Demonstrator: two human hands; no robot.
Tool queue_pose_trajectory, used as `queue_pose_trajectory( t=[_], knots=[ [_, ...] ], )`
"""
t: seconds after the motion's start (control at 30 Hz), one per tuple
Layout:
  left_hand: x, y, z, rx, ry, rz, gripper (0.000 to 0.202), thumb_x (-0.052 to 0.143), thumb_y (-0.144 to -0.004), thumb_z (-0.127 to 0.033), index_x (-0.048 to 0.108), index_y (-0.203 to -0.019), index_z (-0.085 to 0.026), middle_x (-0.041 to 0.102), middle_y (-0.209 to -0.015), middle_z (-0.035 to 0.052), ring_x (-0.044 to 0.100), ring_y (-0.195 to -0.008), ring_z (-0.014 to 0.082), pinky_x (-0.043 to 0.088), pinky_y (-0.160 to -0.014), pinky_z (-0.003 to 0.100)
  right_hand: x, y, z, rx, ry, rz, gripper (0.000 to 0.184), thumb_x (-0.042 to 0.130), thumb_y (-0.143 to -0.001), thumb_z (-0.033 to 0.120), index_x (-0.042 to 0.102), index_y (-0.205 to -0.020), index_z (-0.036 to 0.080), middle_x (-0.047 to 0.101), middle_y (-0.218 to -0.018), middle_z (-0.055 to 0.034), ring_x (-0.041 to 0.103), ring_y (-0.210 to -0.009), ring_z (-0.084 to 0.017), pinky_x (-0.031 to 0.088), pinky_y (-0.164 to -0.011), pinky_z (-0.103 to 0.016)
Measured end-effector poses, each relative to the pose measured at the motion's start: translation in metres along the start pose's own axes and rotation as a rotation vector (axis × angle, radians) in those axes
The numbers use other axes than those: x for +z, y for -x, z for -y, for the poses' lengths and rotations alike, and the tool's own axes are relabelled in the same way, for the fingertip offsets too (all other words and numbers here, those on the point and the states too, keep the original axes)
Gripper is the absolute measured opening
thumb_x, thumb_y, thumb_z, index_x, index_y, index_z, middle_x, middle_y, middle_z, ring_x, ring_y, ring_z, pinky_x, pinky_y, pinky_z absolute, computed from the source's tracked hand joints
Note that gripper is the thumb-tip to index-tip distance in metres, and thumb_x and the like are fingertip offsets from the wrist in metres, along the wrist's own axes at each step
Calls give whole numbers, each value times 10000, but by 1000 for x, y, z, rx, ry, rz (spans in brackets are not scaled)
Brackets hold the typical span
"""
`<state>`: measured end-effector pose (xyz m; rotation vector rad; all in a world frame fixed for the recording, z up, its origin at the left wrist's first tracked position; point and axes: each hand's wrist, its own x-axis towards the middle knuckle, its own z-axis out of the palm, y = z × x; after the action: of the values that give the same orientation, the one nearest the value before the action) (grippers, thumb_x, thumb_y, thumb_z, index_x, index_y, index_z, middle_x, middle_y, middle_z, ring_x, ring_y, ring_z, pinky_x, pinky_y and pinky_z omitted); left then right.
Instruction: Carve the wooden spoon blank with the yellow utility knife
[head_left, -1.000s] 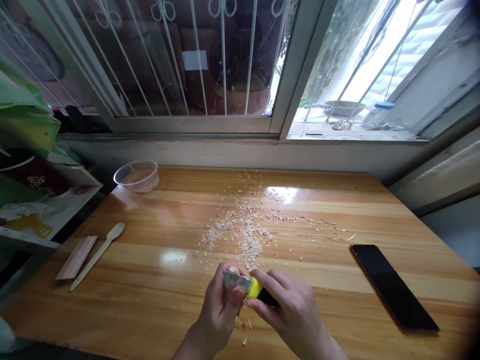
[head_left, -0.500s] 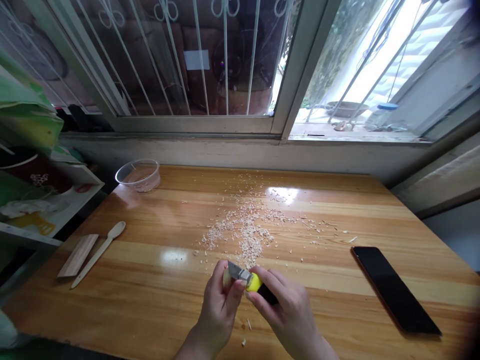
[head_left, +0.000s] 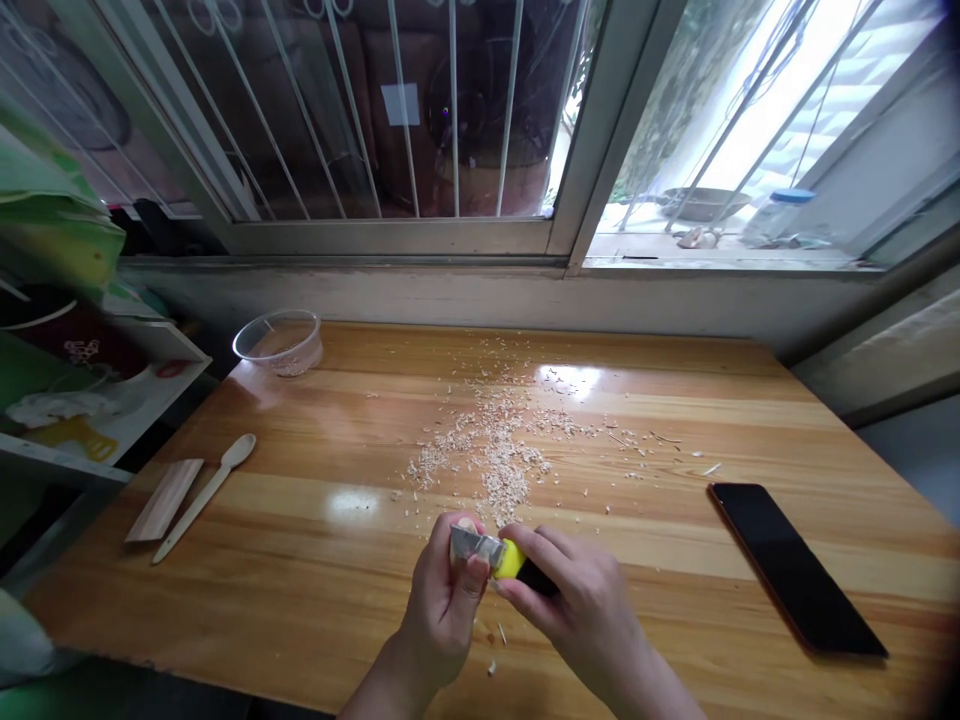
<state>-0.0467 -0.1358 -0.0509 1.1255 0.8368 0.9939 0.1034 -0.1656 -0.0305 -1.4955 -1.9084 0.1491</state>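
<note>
My right hand (head_left: 585, 600) is closed around the black and yellow handle of a utility knife (head_left: 511, 560). The knife's wide metal blade points left and lies against a small piece of pale wood (head_left: 466, 524). That wood is gripped in my left hand (head_left: 441, 610), whose fingers hide most of it. The left thumb presses near the base of the blade. Just beyond both hands, a heap of wood shavings (head_left: 506, 475) is scattered over the table.
On the wooden table (head_left: 285, 600) a wooden spoon (head_left: 206, 497) lies beside a flat wood strip (head_left: 165, 502) at the left. A clear plastic bowl (head_left: 279, 345) stands at the back left. A black phone (head_left: 795, 568) lies at the right. Behind is a barred window.
The blade has shifted and turned slightly over the tip of the wood piece. Both hands keep their grip. The whole view has tilted a little.
</note>
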Motion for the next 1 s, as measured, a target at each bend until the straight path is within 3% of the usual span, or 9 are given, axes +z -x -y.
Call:
queue_pose_trajectory(
  t=[0.17,0.27,0.37,0.47,0.57,0.73,0.87,1.0],
  knots=[
    [7,-2,3,-23,81,-137,300,596,-801,-493,506,-795,-207,412,-595,-63,304,-461,48,240,-394,136,8,6,4,112,-23,-36,373,412,-928,474,608,-1016,169,676,-764,-57,644,-586,-154,462,-525,-221],
    [8,-6,3,-30,185,-65,288,575,-824,-478,485,-787,-207,384,-516,-90,288,-397,28,250,-370,107,13,8,2,159,-82,-37,339,420,-924,460,604,-1006,188,688,-797,-52,650,-610,-153,479,-549,-220],
    [7,-12,-2,-53,352,61,326,506,-840,-534,482,-818,-210,468,-538,-67,338,-356,36,313,-327,116,15,9,-4,227,-143,-38,307,413,-923,439,606,-975,205,694,-803,-36,652,-640,-148,482,-568,-212],
    [7,-19,-12,-198,597,75,397,434,-840,-597,512,-876,-210,496,-620,-40,352,-380,47,318,-286,114,14,9,-11,314,-152,-38,291,421,-914,431,608,-938,211,684,-760,-16,639,-625,-142,469,-546,-203],
    [7,-24,-21,-260,681,46,431,401,-858,-587,557,-876,-186,478,-622,-26,357,-421,60,328,-294,110,13,8,-19,378,-154,-32,294,426,-906,443,607,-920,211,655,-679,6,605,-561,-132,449,-509,-196],
    [3,-28,-23,-297,682,13,368,418,-898,-477,599,-890,-157,480,-658,-7,413,-516,81,389,-402,145,13,9,-25,419,-153,-17,309,429,-903,459,616,-930,215,648,-681,14,590,-563,-127,441,-517,-195],
    [0,-28,-22,-318,597,2,203,572,-861,-332,599,-870,-131,502,-721,-2,450,-619,67,408,-543,145,13,9,-26,431,-149,-13,328,434,-895,480,626,-924,216,642,-671,18,579,-551,-126,433,-510,-197],
    [1,-27,-22,-328,477,-25,225,654,-800,-360,525,-864,-186,500,-725,-37,465,-598,65,387,-479,143,15,11,-30,447,-223,-5,328,449,-891,477,632,-916,206,611,-644,18,554,-545,-119,425,-502,-194]
  ],
)
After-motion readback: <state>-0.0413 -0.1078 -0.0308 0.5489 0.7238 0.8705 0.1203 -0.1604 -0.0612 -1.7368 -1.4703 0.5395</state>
